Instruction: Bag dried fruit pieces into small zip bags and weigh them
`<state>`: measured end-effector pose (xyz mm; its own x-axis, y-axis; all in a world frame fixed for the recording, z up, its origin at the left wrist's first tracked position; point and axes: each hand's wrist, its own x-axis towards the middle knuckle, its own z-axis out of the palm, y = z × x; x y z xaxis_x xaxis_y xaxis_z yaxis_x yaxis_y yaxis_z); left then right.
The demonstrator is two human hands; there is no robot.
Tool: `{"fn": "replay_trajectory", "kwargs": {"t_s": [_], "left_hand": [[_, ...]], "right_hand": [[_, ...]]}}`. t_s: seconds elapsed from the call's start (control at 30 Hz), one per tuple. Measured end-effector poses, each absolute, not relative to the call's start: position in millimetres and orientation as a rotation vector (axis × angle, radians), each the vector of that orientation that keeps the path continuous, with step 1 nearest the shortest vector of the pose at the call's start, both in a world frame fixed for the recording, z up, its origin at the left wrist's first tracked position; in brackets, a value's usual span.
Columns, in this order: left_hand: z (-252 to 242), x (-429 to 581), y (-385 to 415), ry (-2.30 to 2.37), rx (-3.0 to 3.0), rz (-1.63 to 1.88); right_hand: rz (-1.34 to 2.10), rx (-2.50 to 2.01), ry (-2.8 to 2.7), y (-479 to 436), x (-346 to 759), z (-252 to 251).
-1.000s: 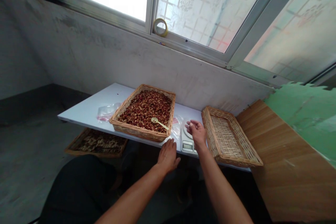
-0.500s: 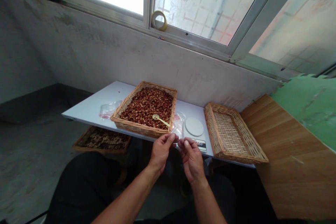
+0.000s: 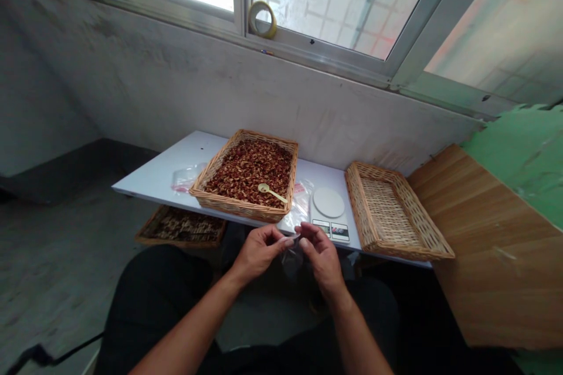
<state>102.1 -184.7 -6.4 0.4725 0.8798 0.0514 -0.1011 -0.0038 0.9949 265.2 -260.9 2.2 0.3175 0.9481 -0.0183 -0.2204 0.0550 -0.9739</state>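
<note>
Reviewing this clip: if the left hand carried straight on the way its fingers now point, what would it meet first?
Most likely the right hand, whose fingertips sit just across the top of the clear plastic bag held by the left hand. Depth is hard to judge from this view.

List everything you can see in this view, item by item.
white table: 1, white, below the window
wicker tray of dried pieces: 1, tan with reddish-brown contents, on the table
spoon: 1, yellow, on those pieces
kitchen scale: 1, white, right of the filled tray
bare wicker tray: 1, tan, right of the scale
lower wicker tray: 1, brown, below the table
plastic bags: 2, clear, on the table either side of the filled tray
tape roll: 1, yellowish, on the window frame
clear plastic bag: 1, clear, between the hands
left hand: 1, pinching that bag
right hand: 1, pinching that bag
</note>
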Motion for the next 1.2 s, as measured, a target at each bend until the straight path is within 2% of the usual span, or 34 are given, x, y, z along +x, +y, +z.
{"fn": "replay_trajectory", "kwargs": {"t_s": [0.23,0.53,0.63,0.77,1.0,1.2], "left_hand": [[-4.7,91.1,-191.8,0.682,1.419,0.797],[-23.9,89.6,-199.2,0.853,1.353,0.931],[-26.7,87.2,-200.4,0.889,1.381,0.981],[-23.7,82.2,-203.0,0.997,1.606,1.105],[-16.1,74.5,-203.6,0.934,2.062,1.211],[-11.2,71.8,-203.2,0.848,2.316,1.227]], "right_hand": [[1.079,-1.196,-0.896,-265.6,256.7,-6.2],[1.081,-1.267,-0.876,-272.7,248.5,-17.8],[0.979,-1.339,-0.845,-274.6,249.3,-22.7],[0.893,-1.412,-0.871,-274.5,250.4,-21.0],[1.03,-1.375,-0.984,-266.1,237.7,0.4],[1.035,-1.449,-1.002,-263.4,235.4,-1.8]]}}
